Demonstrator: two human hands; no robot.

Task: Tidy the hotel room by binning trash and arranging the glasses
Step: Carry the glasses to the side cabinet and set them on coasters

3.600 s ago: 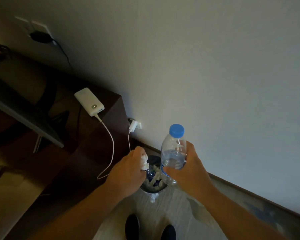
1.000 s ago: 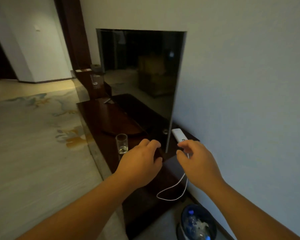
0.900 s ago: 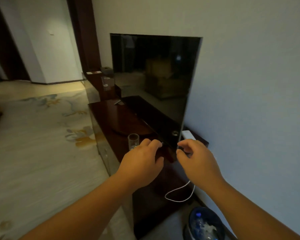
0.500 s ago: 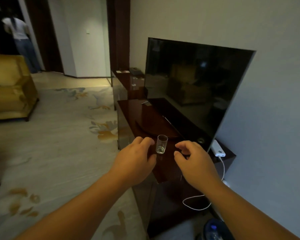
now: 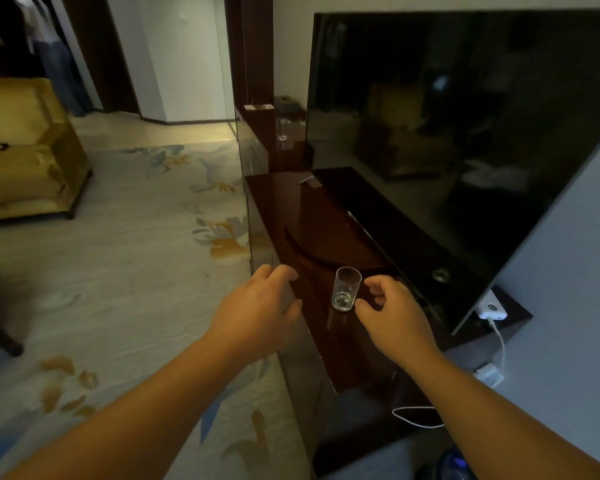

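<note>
clear glass tumbler [image 5: 345, 289], glossy dark wood cabinet [image 5: 312, 216], glossy blk TV [image 5: 465, 116]

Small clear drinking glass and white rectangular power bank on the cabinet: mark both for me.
Small clear drinking glass [image 5: 345, 292]: head view, on its side wall.
White rectangular power bank [image 5: 492, 307]: head view, on its top face.

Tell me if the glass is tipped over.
No, the glass stands upright on the cabinet, mouth up.

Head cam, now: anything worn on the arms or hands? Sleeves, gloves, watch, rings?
Nothing visible. The left hand and right hand are ungloved, with no rings, watch or bands showing. No sleeve appears on either arm up to the frame edge.
</note>
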